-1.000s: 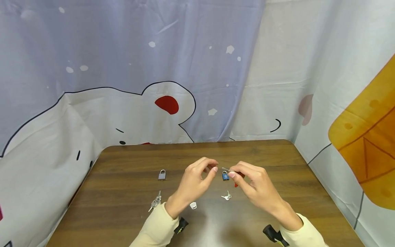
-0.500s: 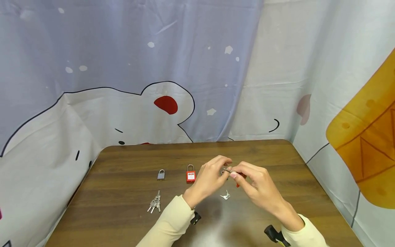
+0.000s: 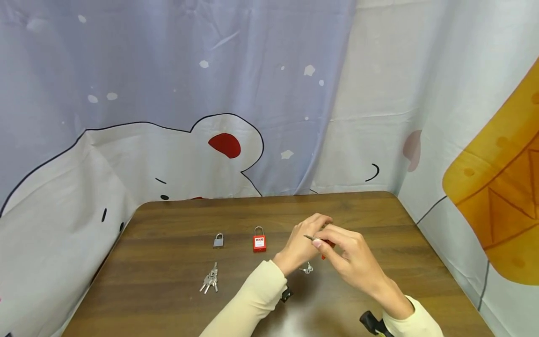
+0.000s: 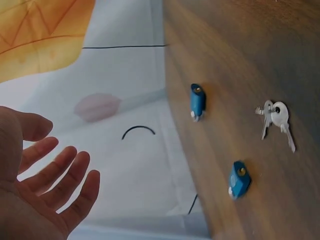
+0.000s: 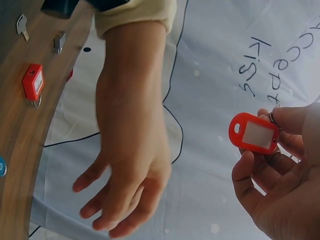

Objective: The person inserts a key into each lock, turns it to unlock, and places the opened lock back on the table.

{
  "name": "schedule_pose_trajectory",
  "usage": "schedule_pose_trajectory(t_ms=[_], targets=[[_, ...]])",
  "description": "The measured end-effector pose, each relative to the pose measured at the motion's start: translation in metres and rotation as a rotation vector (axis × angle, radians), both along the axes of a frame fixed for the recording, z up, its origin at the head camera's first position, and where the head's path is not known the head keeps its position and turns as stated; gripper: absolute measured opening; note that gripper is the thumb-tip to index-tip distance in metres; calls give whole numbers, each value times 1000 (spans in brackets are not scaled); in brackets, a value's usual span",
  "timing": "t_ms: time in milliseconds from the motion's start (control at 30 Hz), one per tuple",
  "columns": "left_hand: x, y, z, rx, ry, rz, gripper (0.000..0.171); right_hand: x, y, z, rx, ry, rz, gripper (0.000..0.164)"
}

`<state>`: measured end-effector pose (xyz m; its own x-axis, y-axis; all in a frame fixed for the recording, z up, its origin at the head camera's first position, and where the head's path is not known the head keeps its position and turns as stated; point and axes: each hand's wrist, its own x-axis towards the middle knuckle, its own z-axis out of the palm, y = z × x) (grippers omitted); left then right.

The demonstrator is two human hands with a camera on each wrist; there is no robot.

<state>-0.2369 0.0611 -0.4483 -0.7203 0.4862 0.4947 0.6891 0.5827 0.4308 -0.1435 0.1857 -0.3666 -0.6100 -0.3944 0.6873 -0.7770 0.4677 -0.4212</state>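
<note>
1. The right hand (image 3: 351, 260), right of centre in the head view, pinches a key (image 3: 309, 238) with a red tag (image 5: 254, 133); only fingertips hold it, so it could slip onto the table (image 3: 168, 299).
2. The left hand (image 3: 304, 243) reaches in with fingers spread and holds nothing; it could bump the key.
3. Two blue padlocks (image 4: 198, 101) lie beneath, hidden from the head camera.

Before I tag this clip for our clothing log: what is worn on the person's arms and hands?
Both hands are bare: no gloves, and no rings show. The left hand and right hand come out of long cream sleeves with plain cuffs. A small black device, with a touch of yellow, sits at the right wrist, and another black one under the left wrist.
</note>
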Motion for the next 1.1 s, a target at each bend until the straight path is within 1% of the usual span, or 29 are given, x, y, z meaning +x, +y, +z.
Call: schedule_pose_trajectory(t_ms=[167,333,433,633,700,733,800,867,900,933,967,1033,1100], targets=[[-7,16,-10,-52,-28,19,31,0,2,-2,0,20,1,20],[-10,28,-14,-60,-47,-11,38,1,5,-2,16,35,-23,20],[-11,34,-15,-56,-55,-20,38,0,6,-3,21,38,-22,21],[-14,44,-22,-39,-71,20,33,0,8,-5,16,24,-11,21],[-15,47,-25,-51,-96,41,34,0,9,-4,18,8,-18,21],[-17,49,-27,-58,-120,54,34,1,10,-4,20,-1,-23,22],[-21,53,-33,-88,-161,83,33,2,10,-3,22,-14,-24,22],[-27,56,-42,-113,-184,104,32,3,11,-3,24,-29,-28,22],[-29,58,-46,-120,-190,112,32,3,12,-3,23,-32,-27,20],[-32,60,-52,-128,-177,123,31,3,12,-4,23,-34,-25,18],[-32,61,-54,-127,-167,127,31,3,12,-5,20,-28,-21,17],[-29,61,-54,-119,-151,124,32,3,13,-7,19,-26,-21,16],[-24,60,-48,-109,-147,120,33,3,14,-7,16,-25,-22,16]])
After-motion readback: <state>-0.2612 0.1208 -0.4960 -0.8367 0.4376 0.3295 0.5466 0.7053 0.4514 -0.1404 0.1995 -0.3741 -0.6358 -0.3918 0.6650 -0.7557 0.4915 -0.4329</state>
